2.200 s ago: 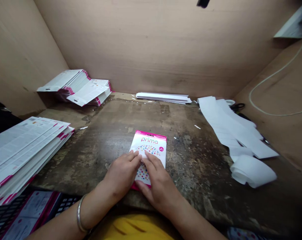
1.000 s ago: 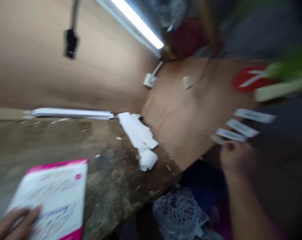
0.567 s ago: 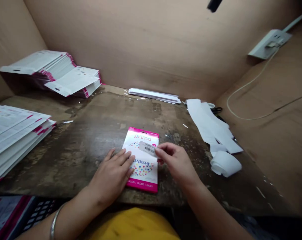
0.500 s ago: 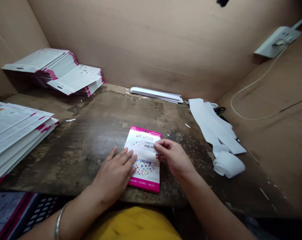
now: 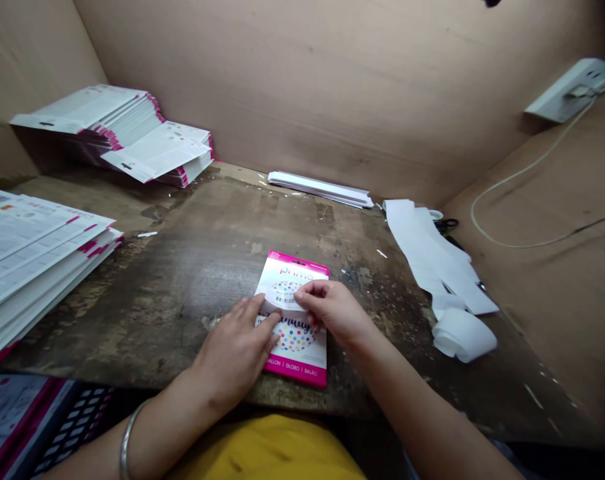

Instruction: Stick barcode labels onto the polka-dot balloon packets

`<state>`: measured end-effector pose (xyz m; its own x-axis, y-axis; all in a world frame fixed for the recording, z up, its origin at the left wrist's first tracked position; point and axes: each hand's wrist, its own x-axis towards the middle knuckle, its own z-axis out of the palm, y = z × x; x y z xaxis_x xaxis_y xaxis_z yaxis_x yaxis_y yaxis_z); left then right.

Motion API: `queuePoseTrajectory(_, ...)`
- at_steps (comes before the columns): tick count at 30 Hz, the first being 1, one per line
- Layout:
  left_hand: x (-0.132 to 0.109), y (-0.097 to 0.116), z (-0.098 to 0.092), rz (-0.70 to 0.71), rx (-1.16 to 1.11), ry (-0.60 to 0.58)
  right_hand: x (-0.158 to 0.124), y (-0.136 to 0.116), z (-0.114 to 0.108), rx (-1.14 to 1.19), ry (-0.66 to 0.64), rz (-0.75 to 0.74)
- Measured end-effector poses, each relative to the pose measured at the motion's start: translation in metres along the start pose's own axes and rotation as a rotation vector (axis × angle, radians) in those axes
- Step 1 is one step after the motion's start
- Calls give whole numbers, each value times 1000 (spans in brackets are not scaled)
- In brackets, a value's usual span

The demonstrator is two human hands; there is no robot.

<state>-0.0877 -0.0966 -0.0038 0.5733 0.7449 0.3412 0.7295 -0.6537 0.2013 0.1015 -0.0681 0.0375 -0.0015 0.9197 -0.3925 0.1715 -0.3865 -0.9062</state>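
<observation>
A white and pink balloon packet (image 5: 297, 370) with coloured dots lies face up on the table in front of me. Above its face is a clear or white barcode label (image 5: 285, 299), slightly bowed. My right hand (image 5: 332, 310) pinches the label's right end between thumb and fingers. At the packet's left side rests my left hand (image 5: 242, 340), its fingers apart and lying on the packet. Its index fingertip is at the label's left end; whether it presses the label down I cannot tell.
Stacked packets stand at the left (image 5: 42, 247) and back left (image 5: 97, 110). Paper strips (image 5: 322, 189) lie along the back wall. On the right are a label roll (image 5: 465, 333), its unrolled strip and black scissors (image 5: 447, 225). A basket (image 5: 77, 420) sits below the left edge.
My right hand has shifted the label leftward over the packet. My left hand's index finger has come to the label's left end. The camera view has shifted slightly.
</observation>
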Motion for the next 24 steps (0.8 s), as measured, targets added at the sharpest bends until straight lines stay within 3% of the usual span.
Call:
queuePoseTrajectory(5,0,0,-3,16,0,6,-3,6,0,-261,136,-35)
queuePoseTrajectory(14,1,-1,-3,59,6,10,-3,13,1,-573,267,-123)
queuePoseTrajectory(20,1,-1,-3,95,15,35,-7,8,7,-666,335,-175)
queuePoseTrajectory(24,3,-1,-4,104,16,31,-7,14,9,-604,354,-189)
